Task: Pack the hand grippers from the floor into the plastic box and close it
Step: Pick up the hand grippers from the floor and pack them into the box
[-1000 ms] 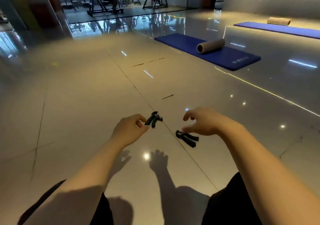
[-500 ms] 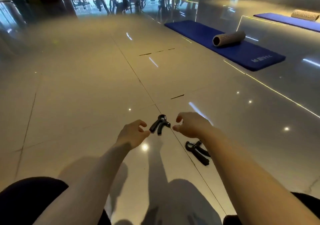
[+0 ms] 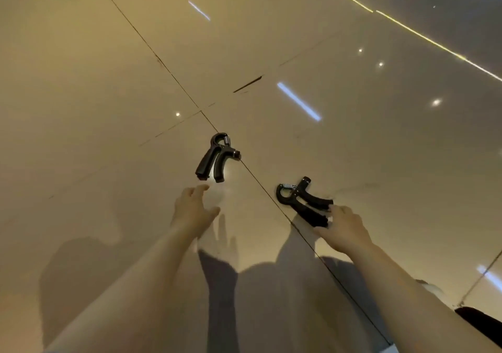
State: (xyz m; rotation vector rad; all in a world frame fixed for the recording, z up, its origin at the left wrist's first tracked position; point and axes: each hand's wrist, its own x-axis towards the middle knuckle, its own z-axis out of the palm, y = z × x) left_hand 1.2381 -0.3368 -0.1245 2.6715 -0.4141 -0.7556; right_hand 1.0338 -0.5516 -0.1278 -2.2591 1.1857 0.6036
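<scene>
Reaching over glossy tiled floor (image 3: 81,108), both bare hands low. Left hand (image 3: 194,210) empty, fingers spread apart, fingertips just short of far hand gripper (image 3: 216,158), not touching. That gripper lies flat beside dark tile seam (image 3: 173,76), handles toward person, spring end away. Right hand (image 3: 343,230) at near hand gripper (image 3: 304,203), fingertips touching its handle ends, fingers loosely curled, not closed round it. Near gripper flat on floor, right of seam, spring end pointing left. Plastic box out of frame.

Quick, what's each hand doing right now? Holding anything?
Left hand: open, empty, just short of the nearer-to-it hand gripper.
Right hand: open, fingertips at the other hand gripper, not yet gripping it.
</scene>
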